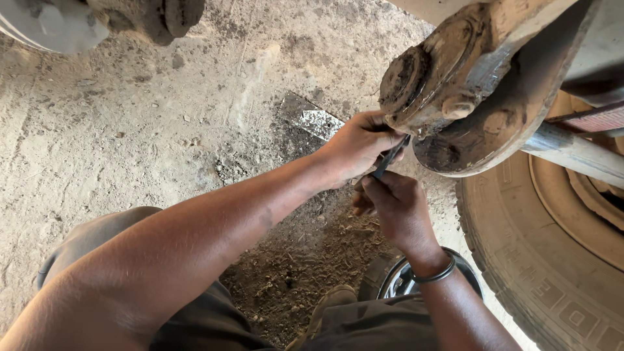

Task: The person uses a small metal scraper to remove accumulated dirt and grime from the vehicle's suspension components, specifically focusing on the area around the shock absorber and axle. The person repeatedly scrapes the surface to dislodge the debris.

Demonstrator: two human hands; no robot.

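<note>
A slim dark tool (390, 156) points up at the underside of a mud-caked metal joint (448, 71) on a vehicle's axle. My left hand (354, 146) reaches across and grips the tool near its tip, fingers pressed against the joint's lower edge. My right hand (398, 208) sits just below, closed around the tool's lower end. A dark bangle circles my right wrist. The tool's tip is hidden behind the joint.
A large dusty tyre (546, 260) stands at the right, a metal rod (575, 153) crossing above it. A flat shiny metal piece (312, 117) lies on the dirt ground. A round metal-rimmed object (396, 279) sits by my knee. Another muddy vehicle part (143, 16) hangs top left.
</note>
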